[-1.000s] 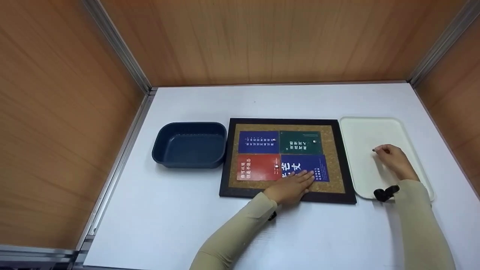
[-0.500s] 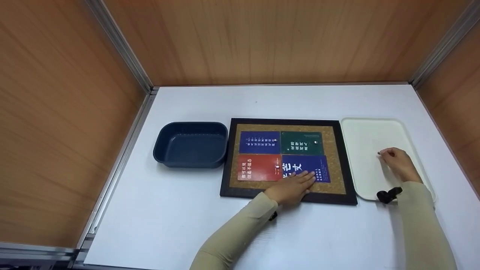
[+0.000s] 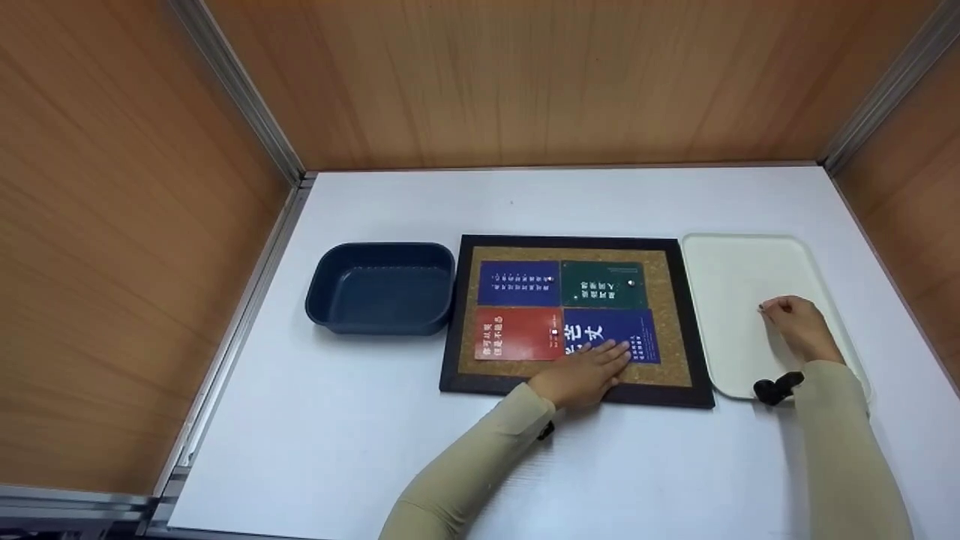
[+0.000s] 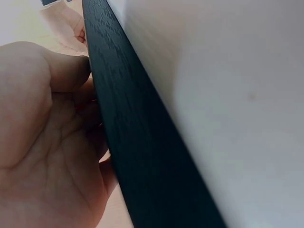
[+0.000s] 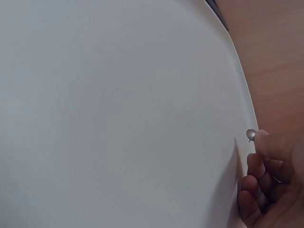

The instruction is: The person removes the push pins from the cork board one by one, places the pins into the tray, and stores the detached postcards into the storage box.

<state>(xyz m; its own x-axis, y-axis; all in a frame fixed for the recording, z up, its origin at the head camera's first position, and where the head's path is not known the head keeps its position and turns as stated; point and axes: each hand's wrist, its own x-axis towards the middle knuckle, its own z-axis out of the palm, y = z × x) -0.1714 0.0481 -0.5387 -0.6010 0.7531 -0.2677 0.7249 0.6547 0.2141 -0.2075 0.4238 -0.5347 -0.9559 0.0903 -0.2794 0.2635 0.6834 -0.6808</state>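
My left hand (image 3: 581, 375) rests with its fingers extended over the lower right blue card (image 3: 641, 334) on a dark-framed cork board (image 3: 675, 379). In the left wrist view the thumb lies beside the black frame edge (image 4: 126, 104). My right hand (image 3: 802, 330) is over the white tray, pinching a small silver thumbtack (image 5: 251, 135) between thumb and finger; its short point shows in the right wrist view. A red card (image 3: 517, 337), a green card (image 3: 607, 289) and another blue card (image 3: 517, 285) lie on the cork, with small silver tack heads on them.
The white tray (image 3: 739, 262) stands right beside the board's right side. A dark blue basin (image 3: 382, 326) sits against its left side on the white table (image 3: 337, 435). Wooden panels (image 3: 555, 82) wall in the back and both sides.
My right hand has moved slightly right and toward me over the tray, still pinching the thumbtack. The left hand stays in place on the card.
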